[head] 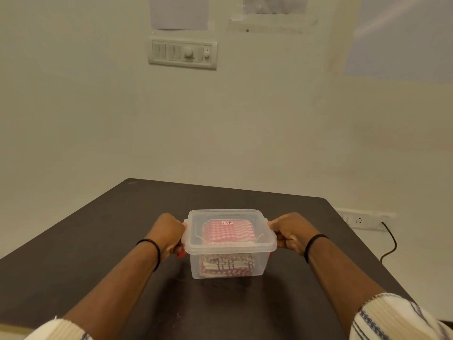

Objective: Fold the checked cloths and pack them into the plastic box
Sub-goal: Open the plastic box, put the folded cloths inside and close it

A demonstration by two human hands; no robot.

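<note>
A clear plastic box stands in the middle of the dark table, with its clear lid on top. Folded red-and-white checked cloths fill it in a stack, visible through the lid and the front wall. My left hand grips the box's left side at the red latch, fingers curled round it. My right hand grips the right side at its latch in the same way. Both wrists wear a black band.
The table's far edge runs close to a pale wall. A switch panel hangs on the wall above. A wall socket with a black cable is at the right, beyond the table's edge.
</note>
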